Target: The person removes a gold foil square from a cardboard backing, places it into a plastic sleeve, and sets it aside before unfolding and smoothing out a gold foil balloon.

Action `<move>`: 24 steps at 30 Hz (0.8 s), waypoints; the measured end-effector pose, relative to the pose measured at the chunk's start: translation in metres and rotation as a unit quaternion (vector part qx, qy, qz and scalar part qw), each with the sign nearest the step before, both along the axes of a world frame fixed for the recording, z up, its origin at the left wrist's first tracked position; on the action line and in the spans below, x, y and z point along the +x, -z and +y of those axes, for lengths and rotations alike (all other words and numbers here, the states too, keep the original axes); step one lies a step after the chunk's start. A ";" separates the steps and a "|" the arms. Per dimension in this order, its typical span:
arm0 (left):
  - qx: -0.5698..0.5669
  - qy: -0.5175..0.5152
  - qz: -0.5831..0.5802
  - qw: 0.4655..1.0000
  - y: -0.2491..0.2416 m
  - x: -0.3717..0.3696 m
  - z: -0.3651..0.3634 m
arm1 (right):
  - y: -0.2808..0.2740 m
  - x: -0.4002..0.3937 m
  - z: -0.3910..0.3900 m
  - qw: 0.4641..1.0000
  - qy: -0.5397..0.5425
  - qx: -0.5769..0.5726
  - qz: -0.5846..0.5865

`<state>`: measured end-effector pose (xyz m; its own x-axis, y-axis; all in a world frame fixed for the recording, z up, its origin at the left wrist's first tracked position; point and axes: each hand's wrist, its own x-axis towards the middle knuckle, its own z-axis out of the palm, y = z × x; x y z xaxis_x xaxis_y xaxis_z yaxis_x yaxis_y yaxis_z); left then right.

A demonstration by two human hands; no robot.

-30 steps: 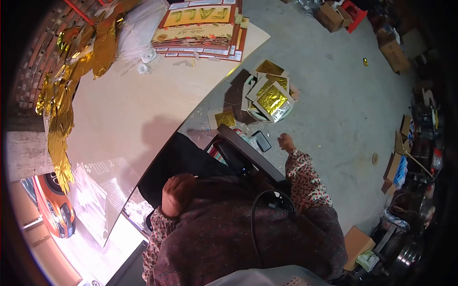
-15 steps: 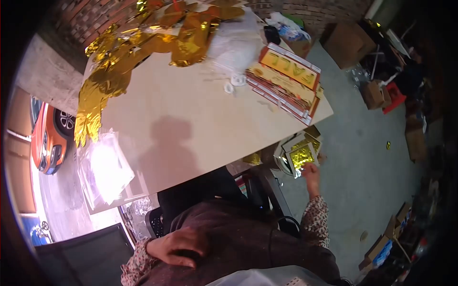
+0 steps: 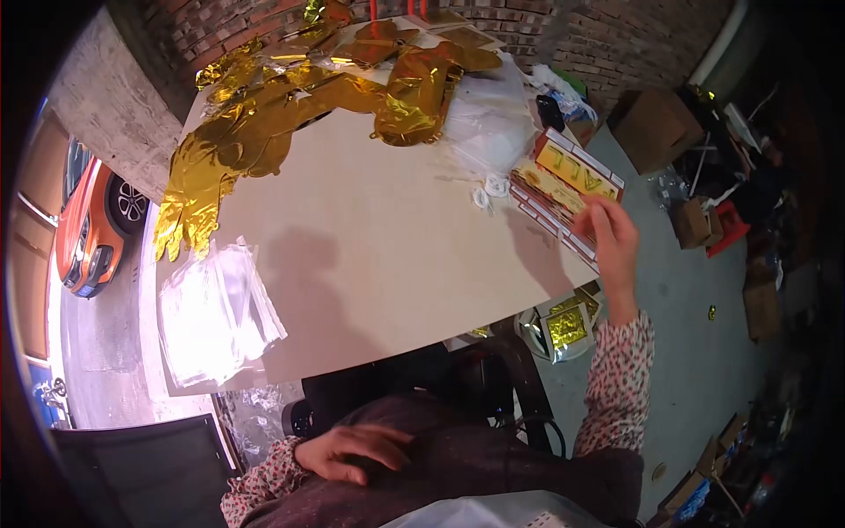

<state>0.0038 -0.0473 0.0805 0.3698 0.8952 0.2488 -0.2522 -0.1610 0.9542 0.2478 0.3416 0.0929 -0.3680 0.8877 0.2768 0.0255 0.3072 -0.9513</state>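
My left hand (image 3: 355, 451) rests on the dark apron (image 3: 458, 431) over my lap, fingers spread, holding nothing. Raised at the right is my right hand (image 3: 613, 236), over the lower right part of the red and yellow printed packets (image 3: 563, 177). Its fingers are bent together, and whether anything is between them is hidden. Below that hand, beside the table edge, lie card-framed gold foil pieces (image 3: 566, 327). White string coils (image 3: 495, 186) sit just left of the packets.
Gold foil balloons (image 3: 264, 132) spread along the back and left of the table (image 3: 396, 229). Clear plastic bags (image 3: 211, 308) lie front left, more bags (image 3: 488, 123) at the back. Cardboard boxes (image 3: 654, 130) stand on the floor at right. An orange car (image 3: 92, 229) is far left.
My right hand has risen from the foil pieces beside the table to the printed packets. My left hand stays on the apron with its fingers more stretched. The camera view has shifted.
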 end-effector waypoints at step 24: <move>-0.149 -0.195 -0.049 0.968 0.058 -0.067 -0.107 | 0.082 -0.549 0.072 0.893 -0.146 0.305 -0.297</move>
